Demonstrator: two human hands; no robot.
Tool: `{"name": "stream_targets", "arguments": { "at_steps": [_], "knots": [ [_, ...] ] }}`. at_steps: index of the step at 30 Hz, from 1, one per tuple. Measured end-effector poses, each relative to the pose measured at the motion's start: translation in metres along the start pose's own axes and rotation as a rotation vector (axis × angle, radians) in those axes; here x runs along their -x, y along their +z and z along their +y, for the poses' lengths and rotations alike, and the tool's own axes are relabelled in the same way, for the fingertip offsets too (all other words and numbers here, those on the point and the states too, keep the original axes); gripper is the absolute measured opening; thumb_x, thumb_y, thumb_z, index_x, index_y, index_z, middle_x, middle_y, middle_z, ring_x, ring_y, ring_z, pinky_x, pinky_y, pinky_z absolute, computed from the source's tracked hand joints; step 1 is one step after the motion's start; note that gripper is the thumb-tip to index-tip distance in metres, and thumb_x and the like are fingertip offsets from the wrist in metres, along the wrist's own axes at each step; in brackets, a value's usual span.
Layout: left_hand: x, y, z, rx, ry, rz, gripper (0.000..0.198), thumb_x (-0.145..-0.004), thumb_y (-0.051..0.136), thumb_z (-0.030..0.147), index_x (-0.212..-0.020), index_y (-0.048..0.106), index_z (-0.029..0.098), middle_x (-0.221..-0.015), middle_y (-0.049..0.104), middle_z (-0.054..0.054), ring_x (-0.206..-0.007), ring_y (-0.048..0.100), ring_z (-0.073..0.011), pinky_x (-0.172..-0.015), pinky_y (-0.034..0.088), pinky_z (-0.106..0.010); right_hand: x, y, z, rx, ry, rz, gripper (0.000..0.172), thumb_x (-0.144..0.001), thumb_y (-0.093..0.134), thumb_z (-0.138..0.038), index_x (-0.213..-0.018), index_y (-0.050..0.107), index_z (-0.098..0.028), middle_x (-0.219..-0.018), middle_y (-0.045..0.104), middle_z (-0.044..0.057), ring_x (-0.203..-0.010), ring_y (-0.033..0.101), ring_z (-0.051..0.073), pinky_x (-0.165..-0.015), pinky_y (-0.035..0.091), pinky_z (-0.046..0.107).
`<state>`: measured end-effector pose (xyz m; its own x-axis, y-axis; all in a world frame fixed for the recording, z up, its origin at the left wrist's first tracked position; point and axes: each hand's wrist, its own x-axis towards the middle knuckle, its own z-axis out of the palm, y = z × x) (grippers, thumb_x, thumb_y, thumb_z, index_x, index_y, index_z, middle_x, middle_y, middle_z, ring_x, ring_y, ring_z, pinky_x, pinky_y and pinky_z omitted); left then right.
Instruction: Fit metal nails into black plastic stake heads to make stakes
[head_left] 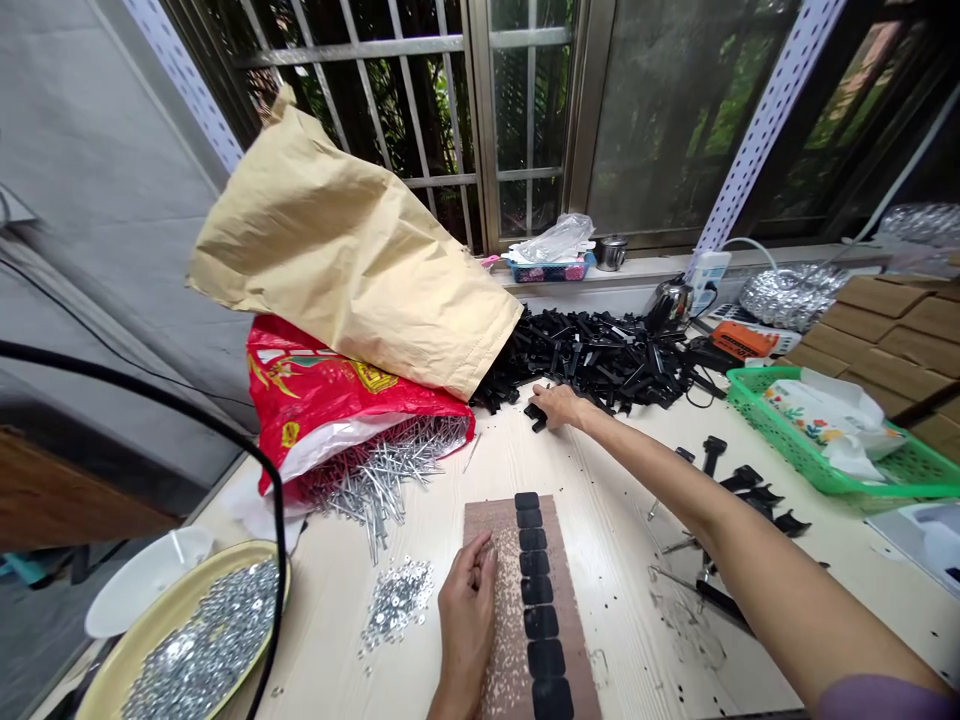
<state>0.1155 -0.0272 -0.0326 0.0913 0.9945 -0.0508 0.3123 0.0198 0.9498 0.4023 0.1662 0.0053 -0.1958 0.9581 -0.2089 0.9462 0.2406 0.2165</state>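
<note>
My left hand (469, 605) rests at the left edge of a brown board (577, 620), its fingers curled together; whatever they may hold is too small to make out. Along the board runs a row of black square pads (538, 590). My right hand (556, 405) is stretched forward, its fingers closed on a black plastic part (535, 417), at the front edge of a large heap of black parts (600, 355). Small metal washers (397, 600) lie scattered left of my left hand.
Red bag (352, 400) spilling metal rods (375, 475), under a tan paper sack (352, 250). Yellow bowl of washers (206, 640) at lower left, with a black cable crossing it. Assembled black parts (742, 480), green basket (825, 480) and cardboard boxes (892, 330) on the right.
</note>
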Motion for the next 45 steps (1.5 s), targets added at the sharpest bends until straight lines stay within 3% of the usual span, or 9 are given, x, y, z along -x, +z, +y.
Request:
{"name": "stream_targets", "arguments": {
  "at_steps": [7,11,16,19,25,32,39,42,45],
  "knots": [
    [0.001,0.000,0.001,-0.042,0.080,-0.016,0.038,-0.084,0.053,0.043,-0.111,0.063,0.020,-0.113,0.065,-0.010,-0.102,0.061,-0.0237,-0.089,0.047,-0.038,0.062,0.002,-0.027,0.043,-0.210,0.015,0.050,-0.070,0.062,-0.014,-0.118,0.051,-0.025,-0.127,0.047,0.009,-0.091,0.060,0.023,-0.076,0.043,0.033],
    [0.002,0.000,0.006,-0.070,0.123,-0.020,0.037,-0.084,0.052,0.043,-0.110,0.065,0.019,-0.111,0.066,-0.010,-0.097,0.062,-0.0241,-0.085,0.049,-0.037,0.105,0.009,-0.033,-0.015,-0.289,0.082,0.061,-0.079,0.048,-0.006,-0.130,0.040,-0.038,-0.147,0.029,0.003,-0.104,0.055,0.022,-0.082,0.040,0.034],
    [0.005,0.000,0.010,-0.092,0.139,-0.019,0.038,-0.084,0.051,0.044,-0.110,0.065,0.019,-0.107,0.067,-0.010,-0.092,0.063,-0.0237,-0.079,0.050,-0.036,0.139,0.017,-0.028,-0.371,0.180,0.132,0.062,-0.084,0.042,-0.011,-0.141,0.025,-0.029,-0.137,0.043,0.009,-0.106,0.056,0.022,-0.080,0.041,0.030],
    [0.005,0.000,0.010,-0.112,0.159,-0.022,0.038,-0.084,0.050,0.044,-0.110,0.064,0.019,-0.109,0.066,-0.010,-0.094,0.062,-0.0235,-0.082,0.049,-0.036,0.139,0.020,-0.034,-0.457,0.406,0.122,0.046,-0.092,0.037,-0.034,-0.135,0.035,-0.016,-0.117,0.059,0.015,-0.102,0.058,0.027,-0.079,0.042,0.034],
    [0.004,0.000,0.007,-0.116,0.162,-0.012,0.038,-0.084,0.050,0.043,-0.110,0.064,0.018,-0.108,0.066,-0.010,-0.096,0.062,-0.0242,-0.085,0.048,-0.038,0.104,0.016,-0.079,-0.472,0.619,0.154,0.087,-0.079,0.045,-0.068,-0.141,0.020,-0.013,-0.109,0.060,0.020,-0.104,0.054,0.036,-0.081,0.040,0.044],
    [0.008,-0.001,0.004,-0.005,0.140,-0.011,0.039,-0.082,0.054,0.044,-0.109,0.065,0.018,-0.109,0.067,-0.010,-0.097,0.063,-0.0240,-0.085,0.048,-0.037,0.080,0.014,-0.101,-0.549,0.641,0.201,0.078,-0.078,0.058,-0.033,-0.142,0.019,-0.014,-0.118,0.053,0.023,-0.111,0.049,0.035,-0.082,0.041,0.042],
    [-0.017,0.020,0.025,0.340,-0.096,-0.147,0.060,-0.077,0.059,0.049,-0.124,0.054,0.012,-0.071,0.067,-0.005,-0.048,0.057,-0.0122,-0.048,0.046,-0.025,0.098,0.018,-0.081,-0.737,0.496,0.254,0.067,-0.083,0.050,-0.040,-0.142,0.024,-0.021,-0.109,0.062,0.011,-0.098,0.059,0.024,-0.077,0.047,0.033],
    [-0.045,0.045,0.047,0.548,-0.152,-0.147,0.064,-0.070,0.070,0.045,-0.121,0.055,0.011,-0.097,0.068,-0.012,-0.076,0.065,-0.0157,-0.065,0.051,-0.025,0.104,0.019,-0.089,-0.838,0.424,0.282,0.062,-0.088,0.042,-0.038,-0.143,0.021,-0.019,-0.101,0.066,0.004,-0.085,0.063,0.017,-0.072,0.049,0.027],
    [-0.065,0.067,0.065,0.693,-0.213,-0.310,0.061,-0.064,0.076,0.041,-0.113,0.059,0.009,-0.103,0.067,-0.014,-0.092,0.064,-0.0211,-0.078,0.051,-0.030,0.113,0.017,-0.111,-0.943,0.332,0.470,0.062,-0.086,0.044,-0.031,-0.143,0.024,-0.017,-0.110,0.064,0.007,-0.096,0.061,0.018,-0.080,0.050,0.030]
  ]
}}
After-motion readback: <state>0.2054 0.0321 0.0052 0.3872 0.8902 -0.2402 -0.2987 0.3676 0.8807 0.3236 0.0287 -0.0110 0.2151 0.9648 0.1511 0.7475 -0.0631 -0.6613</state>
